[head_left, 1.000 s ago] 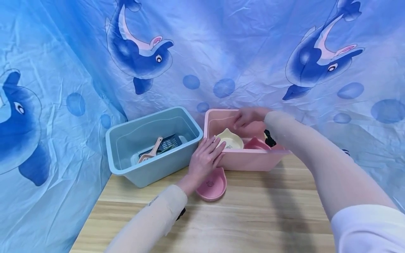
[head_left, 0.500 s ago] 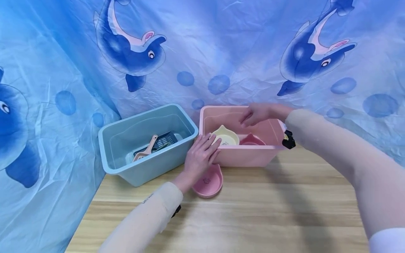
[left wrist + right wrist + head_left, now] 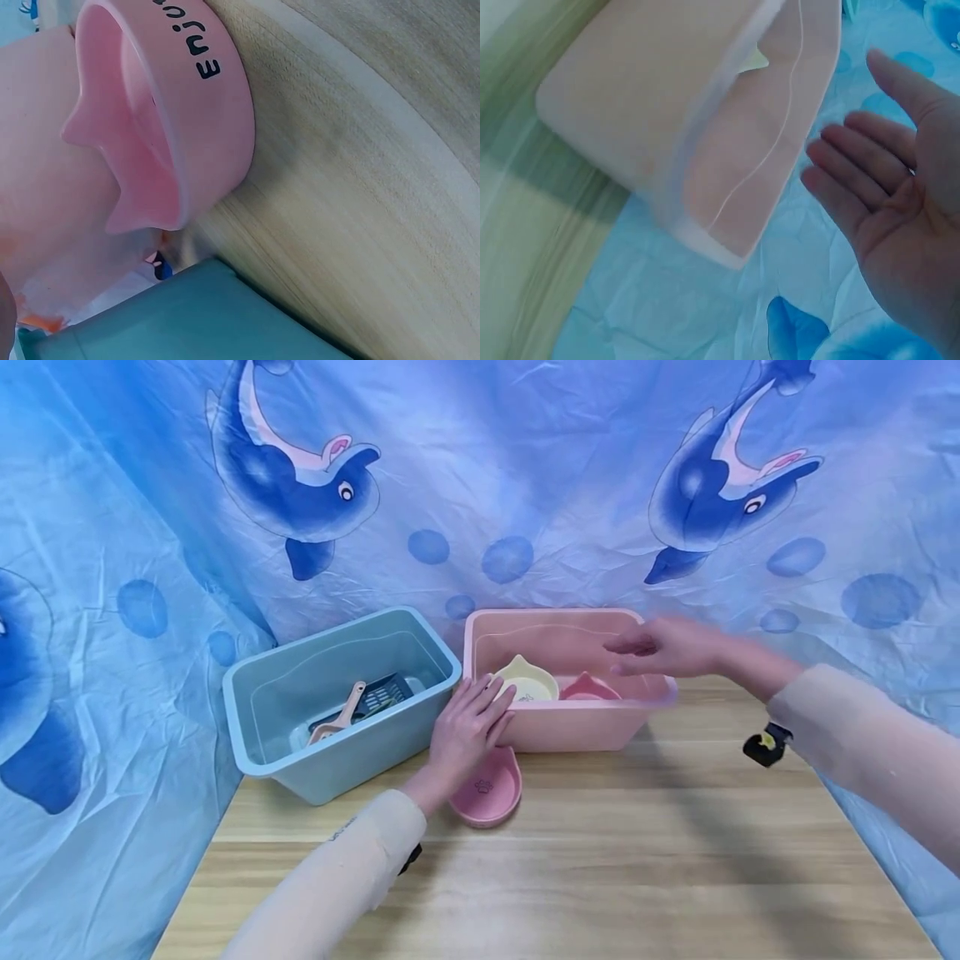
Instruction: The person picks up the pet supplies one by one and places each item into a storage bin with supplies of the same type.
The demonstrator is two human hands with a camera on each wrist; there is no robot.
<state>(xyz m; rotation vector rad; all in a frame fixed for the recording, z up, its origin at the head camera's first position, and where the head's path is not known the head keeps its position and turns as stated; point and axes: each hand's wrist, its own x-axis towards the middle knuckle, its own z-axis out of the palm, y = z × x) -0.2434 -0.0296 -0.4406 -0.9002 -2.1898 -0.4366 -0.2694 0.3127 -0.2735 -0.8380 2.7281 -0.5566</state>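
Observation:
My left hand [image 3: 461, 735] rests on the front left rim of the pink bin [image 3: 570, 731], its fingers laid fairly straight over the edge. The right hand [image 3: 671, 647] hovers at the bin's right end, slightly blurred. In the right wrist view its palm [image 3: 911, 217] is bare, with the fingers spread loosely. Inside the bin sit a pale yellow cat-eared bowl [image 3: 527, 681] and a deeper pink bowl [image 3: 588, 687], partly hidden by the front wall. Below my left hand, a pink cat-eared bowl [image 3: 487, 793] with a paw print lies on the table, its side lettered in black [image 3: 214, 97].
Left of the pink bin stands a blue-grey bin [image 3: 360, 756]. It contains a peach slotted scoop [image 3: 347, 710] and a dark slotted thing [image 3: 386, 695]. Wooden table [image 3: 600, 860] extends in front. A dolphin-printed blue curtain [image 3: 555, 485] hangs close behind the bins.
My right hand has moved from over the inside of the pink bin rightward to its right end. The left hand stays on the rim. The head view has shifted slightly.

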